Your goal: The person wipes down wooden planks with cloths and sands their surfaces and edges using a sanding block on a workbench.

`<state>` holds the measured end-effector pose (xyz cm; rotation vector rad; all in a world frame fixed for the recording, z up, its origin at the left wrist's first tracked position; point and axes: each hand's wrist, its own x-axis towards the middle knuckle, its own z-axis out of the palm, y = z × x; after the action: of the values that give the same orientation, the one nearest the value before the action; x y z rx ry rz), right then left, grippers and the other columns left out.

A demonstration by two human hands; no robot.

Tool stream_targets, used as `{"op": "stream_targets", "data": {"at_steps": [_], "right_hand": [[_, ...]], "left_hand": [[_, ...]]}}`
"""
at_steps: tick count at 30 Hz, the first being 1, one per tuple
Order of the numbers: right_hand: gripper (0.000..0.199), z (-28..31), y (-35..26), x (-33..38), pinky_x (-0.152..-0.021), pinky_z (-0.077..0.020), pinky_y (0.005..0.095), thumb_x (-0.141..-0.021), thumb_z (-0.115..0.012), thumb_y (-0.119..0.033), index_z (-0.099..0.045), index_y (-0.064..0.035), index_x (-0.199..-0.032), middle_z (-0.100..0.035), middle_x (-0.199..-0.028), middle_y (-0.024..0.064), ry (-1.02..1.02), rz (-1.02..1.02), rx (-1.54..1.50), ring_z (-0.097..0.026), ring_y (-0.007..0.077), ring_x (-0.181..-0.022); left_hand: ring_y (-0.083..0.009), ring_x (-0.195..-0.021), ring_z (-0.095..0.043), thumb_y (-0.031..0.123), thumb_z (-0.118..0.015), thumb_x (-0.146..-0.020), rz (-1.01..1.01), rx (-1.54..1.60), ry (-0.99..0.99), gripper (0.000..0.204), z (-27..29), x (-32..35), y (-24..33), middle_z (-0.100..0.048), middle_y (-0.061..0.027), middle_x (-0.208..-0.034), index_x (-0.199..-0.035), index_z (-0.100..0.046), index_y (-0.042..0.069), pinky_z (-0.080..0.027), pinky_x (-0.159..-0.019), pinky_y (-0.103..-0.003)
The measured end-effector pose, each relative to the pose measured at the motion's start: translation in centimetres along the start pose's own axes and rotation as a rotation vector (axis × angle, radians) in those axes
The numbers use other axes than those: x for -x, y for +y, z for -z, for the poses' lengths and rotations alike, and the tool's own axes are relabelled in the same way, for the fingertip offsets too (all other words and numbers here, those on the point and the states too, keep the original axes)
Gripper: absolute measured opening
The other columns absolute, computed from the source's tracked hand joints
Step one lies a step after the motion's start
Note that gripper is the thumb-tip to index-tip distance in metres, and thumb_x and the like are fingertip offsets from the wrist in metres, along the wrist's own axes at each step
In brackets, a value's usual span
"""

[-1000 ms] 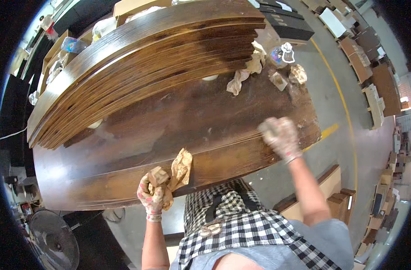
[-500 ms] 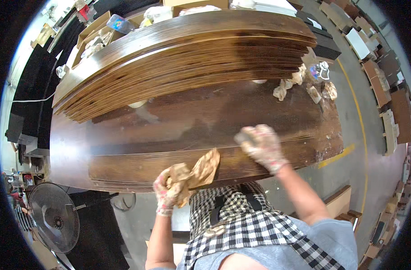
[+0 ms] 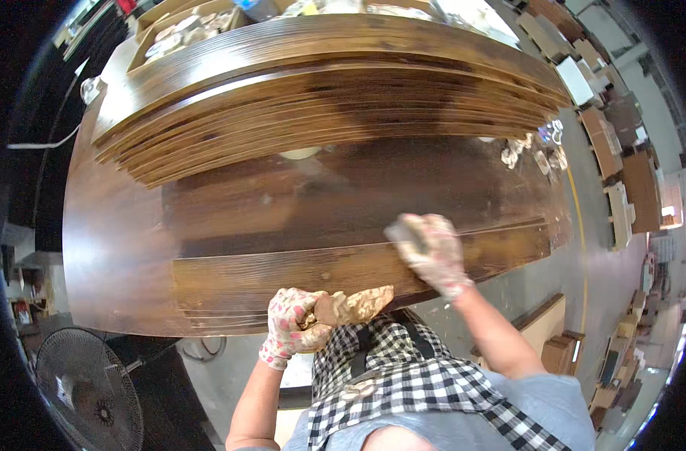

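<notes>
In the head view, the two gloved hands are well apart. The left hand (image 3: 292, 323) is closed around a crumpled tan cloth (image 3: 362, 304), which sticks out to its right, at the near edge of the dark wooden table (image 3: 110, 240). The right hand (image 3: 439, 255), farther forward and blurred, is curled around a greyish block (image 3: 404, 233); whether the block touches the wood beneath cannot be told. A long brown board (image 3: 283, 276) lies flat on the table, just beyond the left hand and running past the right hand on both sides. Beyond both hands rises a stack of brown boards (image 3: 328, 105), its pieces laid one on another with their near edges stepped. Far to the right of the right hand, and farther forward, crumpled pale cloths (image 3: 513, 153) lie on the table. Below and left of the left hand stands a round fan (image 3: 89, 391) with a wire guard. Between the forearms, nearer the body, is a black-and-white checked apron (image 3: 403, 379).
</notes>
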<state>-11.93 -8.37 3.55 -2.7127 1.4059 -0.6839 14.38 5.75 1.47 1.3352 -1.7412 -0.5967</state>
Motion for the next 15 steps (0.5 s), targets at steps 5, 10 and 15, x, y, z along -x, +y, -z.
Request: {"op": "stream_targets", "data": {"at_steps": [5,10,15], "right_hand": [[0.039,-0.7,-5.2,-1.0,-0.076,-0.05,0.0396,-0.075,-0.071,-0.024,-0.061,-0.0104,-0.11,-0.058,-0.094,0.0143,-0.162,-0.121,-0.127,-0.059,0.0295,-0.088],[0.039,-4.8,-12.6,-7.5,-0.071,-0.0501,0.0415,-0.076,-0.071,-0.027,-0.059,-0.0118,-0.11,-0.057,-0.085,0.0144,-0.198,0.225,-0.496,-0.059,0.0308,-0.08],[0.048,-2.6,-6.5,-4.0,-0.081,-0.0492,0.0427,-0.067,-0.075,-0.02,-0.063,-0.0097,-0.112,-0.06,-0.094,0.0147,-0.225,0.046,-0.285,-0.059,0.0324,-0.091]], "left_hand": [[-0.024,-0.077,-0.062,0.046,-0.074,-0.063,-0.06,-0.012,-0.111,0.05,0.9,-0.2,-1.3,-0.069,-0.0038,-0.086,-0.097,-0.069,0.011,-0.044,-0.069,-0.037],[-0.0256,-0.074,-0.061,0.047,-0.073,-0.063,-0.084,0.067,-0.059,0.052,2.8,0.3,-1.5,-0.067,-0.0044,-0.084,-0.1,-0.068,0.01,-0.042,-0.068,-0.039],[-0.0236,-0.076,-0.062,0.045,-0.075,-0.066,-0.025,-0.031,0.036,0.05,6.1,2.7,-2.9,-0.068,-0.0039,-0.086,-0.1,-0.068,0.009,-0.044,-0.069,-0.037]]}}
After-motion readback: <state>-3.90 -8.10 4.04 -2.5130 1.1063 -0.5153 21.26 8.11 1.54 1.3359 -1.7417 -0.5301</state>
